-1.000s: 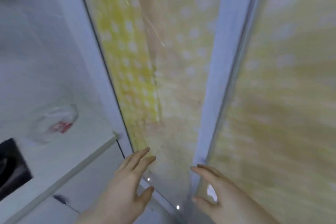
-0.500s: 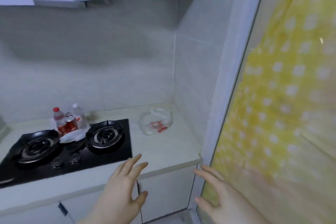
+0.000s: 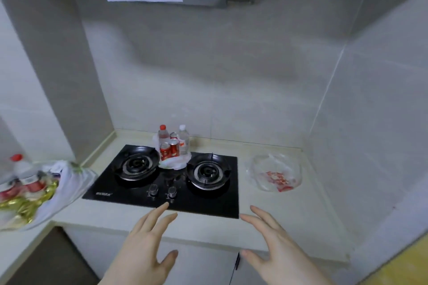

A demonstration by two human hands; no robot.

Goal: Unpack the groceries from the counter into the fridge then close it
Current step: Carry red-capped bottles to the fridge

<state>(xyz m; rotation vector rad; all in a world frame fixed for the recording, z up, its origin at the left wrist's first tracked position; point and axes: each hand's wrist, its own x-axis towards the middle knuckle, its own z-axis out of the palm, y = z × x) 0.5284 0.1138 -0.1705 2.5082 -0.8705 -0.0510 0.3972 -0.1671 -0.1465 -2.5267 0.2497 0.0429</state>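
Facing the pale stone surface (image 3: 266,213), we hold our left hand (image 3: 148,245) and right hand (image 3: 275,240) spread and empty above its front edge. Well beyond our fingertips, clear bottles and red cans (image 3: 172,144) stand clustered in an open white bag between the burners of the black glass hob (image 3: 222,201), likely parked there for unpacking. A crumpled clear bag (image 3: 274,172) lies beyond the right hand; a full white bag (image 3: 34,190) sits far to the left.

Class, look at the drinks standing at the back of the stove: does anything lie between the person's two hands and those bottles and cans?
Only the stove lies between, and it is low. Its knobs and two burners sit below the straight path from the left hand and right hand to the drinks. Both hands are empty.
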